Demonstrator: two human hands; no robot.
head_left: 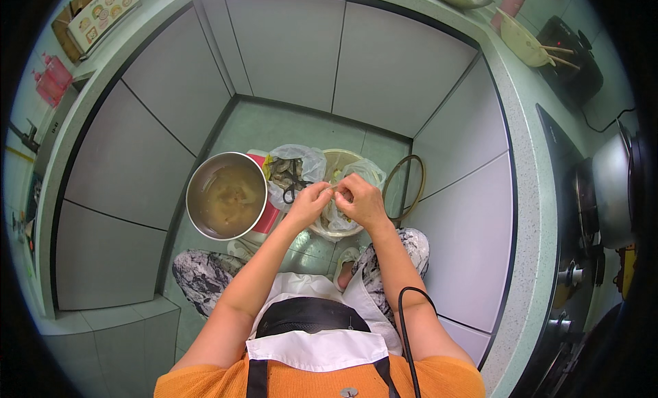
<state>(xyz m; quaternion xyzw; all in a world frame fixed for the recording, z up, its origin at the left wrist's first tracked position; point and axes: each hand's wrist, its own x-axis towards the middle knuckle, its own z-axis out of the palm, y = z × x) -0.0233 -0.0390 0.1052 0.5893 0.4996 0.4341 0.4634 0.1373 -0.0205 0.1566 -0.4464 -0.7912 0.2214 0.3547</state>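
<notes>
Apron: a white bib apron (322, 346) with black straps lies over an orange top at the lower edge of the view.
Knees: legs in black-and-white patterned trousers (202, 274) are bent apart, low over the pale green tiled floor (274, 127).
Left hand: the left hand (310, 202) is raised between the knees, fingers pinched narrow on something small; what it is cannot be told.
Right hand: the right hand (361, 200) meets the left, fingertips touching it, pinched on the same small piece.
Under the hands: a clear plastic bag (356, 175) lines a round pale bowl (336, 159) that sits on the floor directly beneath both hands.
Left of the bowl: a second clear plastic bag holding dark, wet-looking pieces (291, 172) lies just beside it, touching the steel pot's far-right rim.
Pot: a round stainless-steel pot (226, 196) of cloudy brownish liquid stands on a red stool or box (269, 216), near the left knee.
Right of the bowl: a thin round wire hoop (404, 185) leans against the grey cabinet door (445, 213).
Walls: grey cabinet fronts enclose the floor on three sides.
Far right corner: on the speckled countertop (528, 213), a cream bowl with chopsticks (524, 41) sits near a black cooker (572, 58).
</notes>
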